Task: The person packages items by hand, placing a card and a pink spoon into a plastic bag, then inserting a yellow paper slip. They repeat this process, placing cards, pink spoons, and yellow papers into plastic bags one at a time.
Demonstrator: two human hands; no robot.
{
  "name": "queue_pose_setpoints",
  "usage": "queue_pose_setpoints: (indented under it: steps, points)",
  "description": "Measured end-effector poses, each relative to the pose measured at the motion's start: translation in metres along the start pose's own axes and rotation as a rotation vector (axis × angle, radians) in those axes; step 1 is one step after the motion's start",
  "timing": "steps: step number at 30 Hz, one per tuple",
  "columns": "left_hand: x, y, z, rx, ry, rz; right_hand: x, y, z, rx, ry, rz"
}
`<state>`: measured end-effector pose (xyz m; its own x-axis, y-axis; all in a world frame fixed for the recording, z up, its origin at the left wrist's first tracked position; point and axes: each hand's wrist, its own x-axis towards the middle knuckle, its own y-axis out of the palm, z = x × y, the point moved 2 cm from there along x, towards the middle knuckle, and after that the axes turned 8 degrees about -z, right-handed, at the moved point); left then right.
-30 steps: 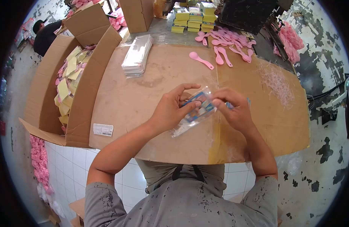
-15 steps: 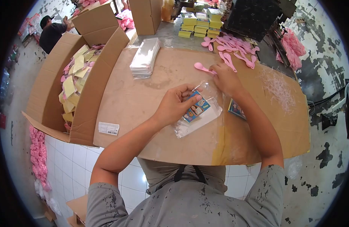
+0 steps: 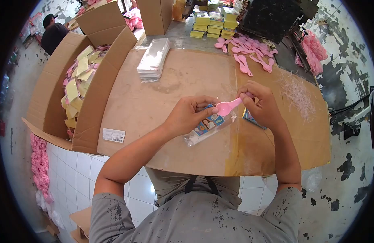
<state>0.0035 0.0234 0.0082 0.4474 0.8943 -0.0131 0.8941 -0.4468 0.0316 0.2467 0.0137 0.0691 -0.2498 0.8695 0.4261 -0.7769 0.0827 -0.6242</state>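
My left hand (image 3: 189, 114) is closed on a blue printed card (image 3: 206, 124) and a clear plastic bag (image 3: 193, 139) lying with it. A pink spoon (image 3: 226, 107) is pinched by its handle in my right hand (image 3: 257, 103), its bowl at the card's upper right corner, close to my left fingertips. More blue cards (image 3: 251, 118) lie on the cardboard, partly hidden beneath my right hand. Loose pink spoons (image 3: 251, 46) are heaped at the back right.
Clear bags (image 3: 153, 60) are stacked at the back left of the cardboard sheet (image 3: 170, 158). Left stands a big carton (image 3: 95, 85) of packed pieces. Card stacks (image 3: 215, 24) are at the back, shredded strips (image 3: 298, 95) at right. A person (image 3: 53, 34) is far left.
My right hand has picked the single pink spoon off the cardboard and brought it back to the card and bag in my left hand. The camera view has shifted slightly.
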Motion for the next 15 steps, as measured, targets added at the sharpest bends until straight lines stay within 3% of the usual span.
queue_pose_setpoints:
  steps: [2,8,11,14,15]
  points:
    - [0.000,0.002,0.006,-0.044,0.026,0.011,0.000,0.001,0.004,-0.077,-0.046,0.035]
    - [-0.001,0.003,0.006,-0.132,0.049,0.098,-0.018,0.048,0.032,0.826,0.096,0.205]
    - [-0.005,0.001,-0.001,-0.305,-0.016,0.264,-0.011,0.042,0.037,1.159,0.128,0.298]
    - [-0.007,-0.003,-0.004,-0.383,-0.053,0.372,0.002,0.009,0.024,0.699,-0.042,0.288]
    - [-0.008,-0.003,-0.004,-0.395,-0.044,0.405,-0.001,0.010,0.029,0.444,-0.135,0.161]
